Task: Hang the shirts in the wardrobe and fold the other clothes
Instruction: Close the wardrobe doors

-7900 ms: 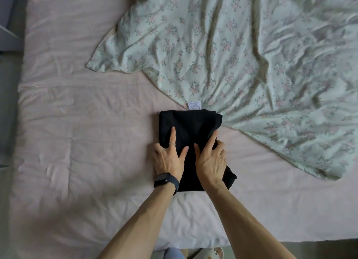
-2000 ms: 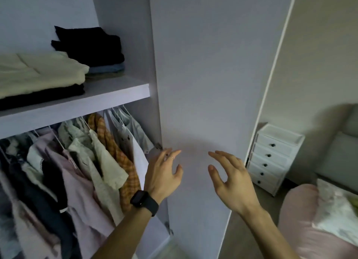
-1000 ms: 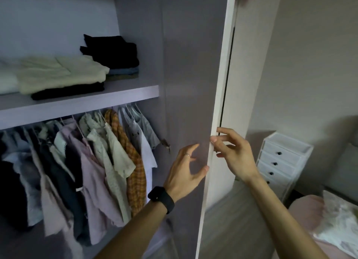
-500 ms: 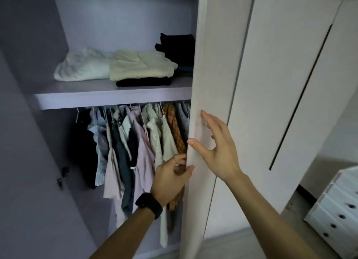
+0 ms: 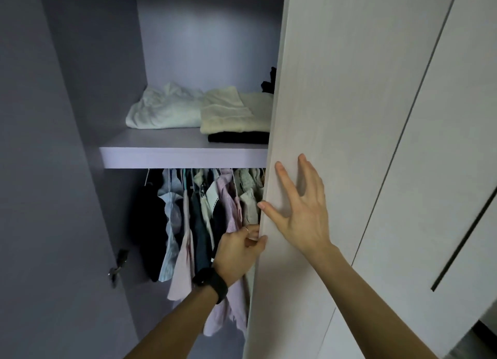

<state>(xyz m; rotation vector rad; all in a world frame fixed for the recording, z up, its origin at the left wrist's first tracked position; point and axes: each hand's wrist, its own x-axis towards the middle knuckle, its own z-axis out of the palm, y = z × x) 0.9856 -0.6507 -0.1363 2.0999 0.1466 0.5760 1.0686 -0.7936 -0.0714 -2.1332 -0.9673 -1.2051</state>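
Pale laminate wardrobe door: rigid, judged light and free-swinging. Left hand grips its free edge, the soundest hold; right hand presses flat, fingers spread, on its face.

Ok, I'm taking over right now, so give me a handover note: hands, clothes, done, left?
The left hand grips the edge of the wardrobe door; the right hand lies flat on its face.
The shirts hang under the shelf; the folded clothes sit on it.
Done: those look put away.
Left: likely shut the door; any clothes elsewhere are out of view.
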